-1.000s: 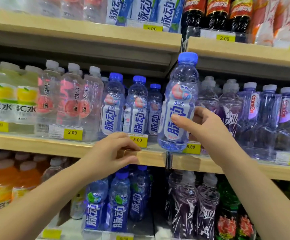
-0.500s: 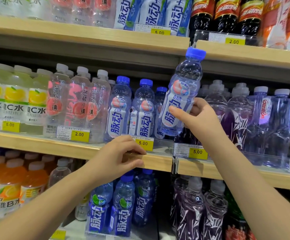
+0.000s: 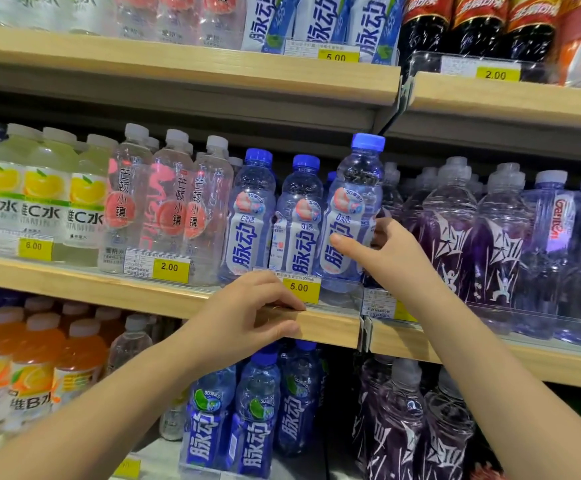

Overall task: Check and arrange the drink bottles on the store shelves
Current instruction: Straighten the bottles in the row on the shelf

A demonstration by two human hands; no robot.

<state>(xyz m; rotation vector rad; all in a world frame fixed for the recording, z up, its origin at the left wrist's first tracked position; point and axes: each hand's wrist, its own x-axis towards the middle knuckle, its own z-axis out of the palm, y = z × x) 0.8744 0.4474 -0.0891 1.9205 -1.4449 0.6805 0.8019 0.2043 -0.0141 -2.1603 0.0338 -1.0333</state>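
Observation:
A clear blue-capped bottle (image 3: 353, 206) with a white and blue label stands nearly upright at the front of the middle shelf (image 3: 330, 327), right of two matching bottles (image 3: 252, 216). My right hand (image 3: 382, 258) is wrapped around its lower half, thumb across the label. My left hand (image 3: 251, 317) grips the wooden front edge of that shelf, just left of the yellow 5.00 price tag (image 3: 299, 288).
Pink-labelled clear bottles (image 3: 171, 202) and yellow lemon drinks (image 3: 44, 192) fill the shelf's left; purple drinks (image 3: 452, 226) crowd close on the right. The upper shelf (image 3: 213, 77) hangs close over the caps. Orange and blue bottles (image 3: 258, 417) stand below.
My right hand has brought the bottle down and leftward from a tilted, raised position into the row, now nearly upright on the shelf. My left hand stays on the shelf edge.

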